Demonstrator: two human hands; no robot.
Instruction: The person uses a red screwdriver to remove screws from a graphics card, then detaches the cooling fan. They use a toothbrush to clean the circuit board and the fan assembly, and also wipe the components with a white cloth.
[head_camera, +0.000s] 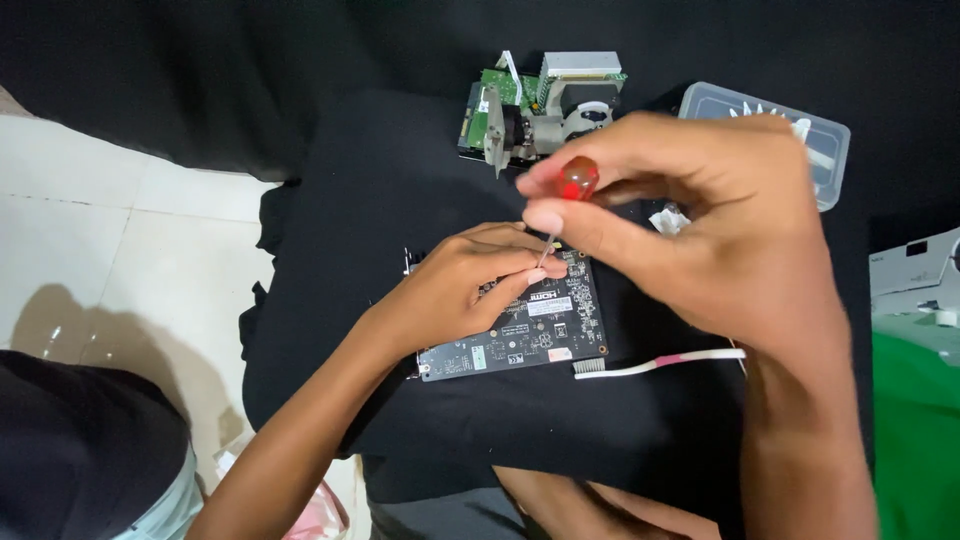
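Pinching a small screwdriver (563, 205), the right hand (700, 240) sits in the right middle of the frame. Its thumb and first fingers are closed tight around the round, shiny red handle. The thin metal shaft points down to the top edge of a dark circuit board (520, 325).

The left hand (460, 290) comes in from the lower left. Its fingers are curled and lie flat on the board, pressing on it. The fingertips touch the board right beside the screwdriver tip.

The board is flat, with tiny parts and small white labels on it. It lies in the middle of the frame on a soft black cloth (380, 200).

Just below the board lies a white toothbrush (660, 363) with a pink band. At the top middle sits a grey metal and green part (540, 105). At the upper right is a clear plastic box (770, 135). White floor tiles (120, 250) show on the left.
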